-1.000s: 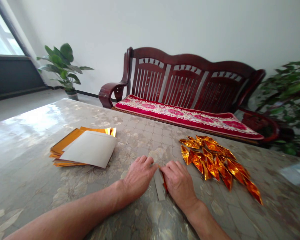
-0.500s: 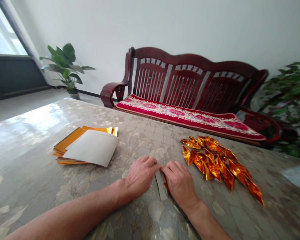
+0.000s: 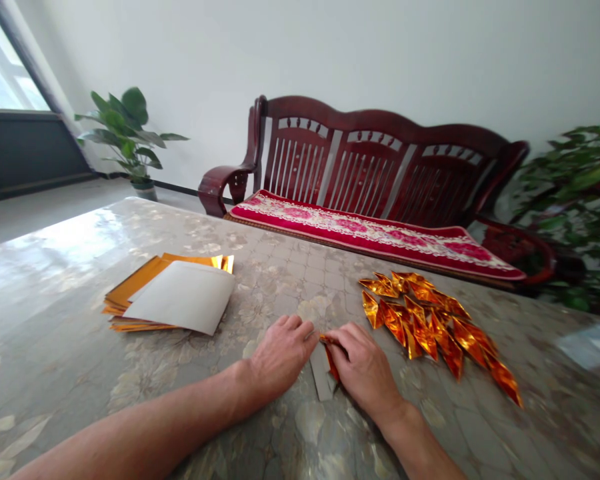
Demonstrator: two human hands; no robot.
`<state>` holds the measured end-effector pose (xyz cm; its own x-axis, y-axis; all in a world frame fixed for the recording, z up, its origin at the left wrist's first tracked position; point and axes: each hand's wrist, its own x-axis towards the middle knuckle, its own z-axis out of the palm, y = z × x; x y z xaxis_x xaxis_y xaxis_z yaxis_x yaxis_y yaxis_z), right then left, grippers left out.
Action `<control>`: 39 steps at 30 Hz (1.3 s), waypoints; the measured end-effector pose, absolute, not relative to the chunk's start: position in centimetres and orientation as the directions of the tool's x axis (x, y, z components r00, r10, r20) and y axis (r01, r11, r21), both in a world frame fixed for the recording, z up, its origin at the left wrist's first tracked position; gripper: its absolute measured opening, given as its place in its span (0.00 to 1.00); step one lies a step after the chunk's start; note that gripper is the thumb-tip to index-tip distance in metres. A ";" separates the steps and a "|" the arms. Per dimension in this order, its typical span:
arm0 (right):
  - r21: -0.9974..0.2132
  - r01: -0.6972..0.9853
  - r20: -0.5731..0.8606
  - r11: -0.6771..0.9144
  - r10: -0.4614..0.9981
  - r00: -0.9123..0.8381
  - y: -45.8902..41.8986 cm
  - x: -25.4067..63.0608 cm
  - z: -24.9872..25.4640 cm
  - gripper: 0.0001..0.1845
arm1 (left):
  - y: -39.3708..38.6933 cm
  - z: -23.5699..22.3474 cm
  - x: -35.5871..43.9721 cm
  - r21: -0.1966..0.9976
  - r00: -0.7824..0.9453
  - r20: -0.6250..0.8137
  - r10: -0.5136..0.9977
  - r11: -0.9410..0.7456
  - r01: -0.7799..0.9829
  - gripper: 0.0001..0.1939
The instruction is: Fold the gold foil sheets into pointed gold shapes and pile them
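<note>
A partly folded sheet of gold foil paper (image 3: pixel 322 379) lies on the table between my hands, its pale grey back showing and an orange-gold edge turned up on the right. My left hand (image 3: pixel 286 353) presses on its left side, fingers curled together at the far end. My right hand (image 3: pixel 363 363) pinches the shiny edge near the far corner between thumb and fingers. To the right lies a group of folded gold foil pieces (image 3: pixel 430 323), pointed at their ends. Over on the left sits a stack of foil paper sheets (image 3: pixel 177 293), the top one grey side up.
The table (image 3: pixel 260 433) has a glossy floral cover. A clear plastic packet (image 3: pixel 590 347) lies at its right side. Beyond the far edge stands a dark red wooden bench (image 3: pixel 370 167) with a red patterned cushion. Potted plants (image 3: pixel 125 127) flank it.
My right hand has shifted slightly away from my left fingertips, and a bit of gold foil now shows at its fingertips. The view has turned slightly.
</note>
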<state>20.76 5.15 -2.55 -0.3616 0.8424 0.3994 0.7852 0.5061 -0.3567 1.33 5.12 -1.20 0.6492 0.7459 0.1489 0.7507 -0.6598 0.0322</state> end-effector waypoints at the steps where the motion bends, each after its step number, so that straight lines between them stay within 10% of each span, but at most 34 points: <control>1: -0.383 0.778 0.391 0.499 0.850 -0.352 5.2 20.8 -2.6 0.09 | 5.1 -1.2 1.3 0.030 0.649 0.145 0.747 -0.659 0.751 0.11; 14: -0.811 0.446 0.143 0.378 0.868 -0.476 5.8 24.0 -0.5 0.17 | 5.3 -1.4 1.2 0.037 0.661 0.143 0.737 -0.671 0.740 0.11; 39: -0.491 0.743 0.343 0.455 0.885 -0.315 4.4 22.5 -2.8 0.06 | 5.5 -1.2 1.0 0.073 0.645 0.159 0.748 -0.660 0.747 0.13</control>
<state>22.47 4.42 -2.81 -0.3148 0.8850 0.3430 0.7432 0.4546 -0.4908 0.98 5.45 -1.21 0.6449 0.7475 0.1590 0.7473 -0.6604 0.0732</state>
